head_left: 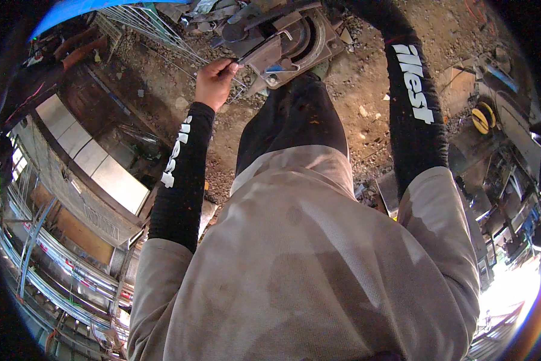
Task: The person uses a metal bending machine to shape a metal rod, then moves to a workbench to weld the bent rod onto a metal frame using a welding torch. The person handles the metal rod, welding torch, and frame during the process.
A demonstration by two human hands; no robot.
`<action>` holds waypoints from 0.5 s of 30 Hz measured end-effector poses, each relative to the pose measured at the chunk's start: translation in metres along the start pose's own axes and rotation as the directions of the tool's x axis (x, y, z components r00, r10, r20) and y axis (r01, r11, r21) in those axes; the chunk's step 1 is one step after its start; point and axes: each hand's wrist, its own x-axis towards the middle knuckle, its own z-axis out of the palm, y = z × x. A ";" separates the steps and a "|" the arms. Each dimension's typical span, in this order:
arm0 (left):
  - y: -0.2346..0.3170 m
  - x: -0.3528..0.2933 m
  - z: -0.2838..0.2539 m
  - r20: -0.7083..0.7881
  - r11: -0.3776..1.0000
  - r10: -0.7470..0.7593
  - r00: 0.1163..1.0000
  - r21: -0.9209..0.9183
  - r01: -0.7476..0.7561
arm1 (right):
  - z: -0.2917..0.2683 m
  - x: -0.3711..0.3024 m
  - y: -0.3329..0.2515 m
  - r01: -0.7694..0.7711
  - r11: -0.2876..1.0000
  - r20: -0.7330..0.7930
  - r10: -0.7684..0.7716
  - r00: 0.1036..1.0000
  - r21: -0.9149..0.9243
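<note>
My left hand [215,83] is closed, its thumb and fingers pinching the end of a thin dark metal rod [259,48]. From my fingers the rod slants up and right onto the base of a floor-standing chop saw [324,51]. The saw's flat metal base has a curved slot, a bent light-coloured handle and a small blue patch near its front corner. My right forearm [410,84], in a black sleeve, reaches up past the saw's right side. The right hand lies beyond the dark upper rim and cannot be seen.
Gravelly dirt [366,114] surrounds the saw, with scrap metal [210,15] piled behind it. Thin metal bars [153,30] lie at the upper left. A bench with pale panels [96,159] stands left, above racked long bars [60,265]. A yellow round object [482,118] sits right.
</note>
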 end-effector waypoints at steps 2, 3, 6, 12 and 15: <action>0.000 0.000 0.000 -0.005 0.999 0.017 1.000 0.051 -0.016 | 0.000 0.002 -0.001 -0.007 1.000 -0.002 0.007 1.000 0.014; -0.001 0.000 -0.001 -0.013 0.997 0.027 1.000 0.068 -0.026 | 0.000 0.003 -0.001 -0.011 1.000 -0.002 0.011 1.000 0.023; -0.006 0.001 -0.001 -0.007 0.997 0.047 0.999 0.053 -0.046 | 0.000 0.007 -0.003 -0.024 0.998 -0.011 0.025 1.000 0.061; -0.009 0.005 -0.005 0.042 0.991 0.050 0.998 0.122 -0.054 | -0.003 0.015 -0.016 -0.088 0.953 -0.057 0.109 0.992 0.290; -0.004 0.004 -0.004 0.043 0.986 0.094 0.995 0.131 -0.099 | 0.000 0.017 -0.035 -0.155 0.787 -0.070 0.243 0.967 0.597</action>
